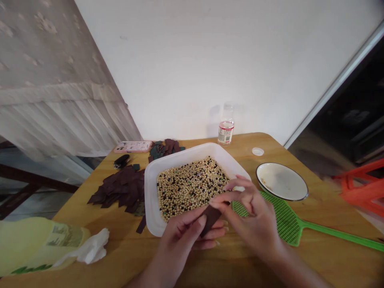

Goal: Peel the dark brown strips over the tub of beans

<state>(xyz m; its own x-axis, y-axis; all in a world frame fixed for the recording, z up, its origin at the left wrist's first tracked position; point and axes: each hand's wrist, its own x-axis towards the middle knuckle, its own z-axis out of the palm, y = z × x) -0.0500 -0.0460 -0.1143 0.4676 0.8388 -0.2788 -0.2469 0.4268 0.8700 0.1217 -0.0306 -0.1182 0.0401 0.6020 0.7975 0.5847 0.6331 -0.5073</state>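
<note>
A dark brown flat strip (211,218), its material unclear, is held between my two hands in front of the white plastic tub (151,216). My left hand (187,232) is closed round its lower part, the thumb pressed on top. The thumb and index finger of my right hand (250,210) pinch its far end, and the other fingers are raised over the tub's near right corner. Small cream beads (192,186) mixed with black and a few coloured ones cover the tub's bottom. Similar brown pieces lie in a pile (121,188) left of the tub.
A green fly swatter (288,220) and a white enamel plate (282,180) lie right, with a white cap (258,151). At the back stand a clear bottle (226,128), a phone (133,147) and dark green scraps (159,150). A yellow container (33,244) and tissue (94,248) are near left.
</note>
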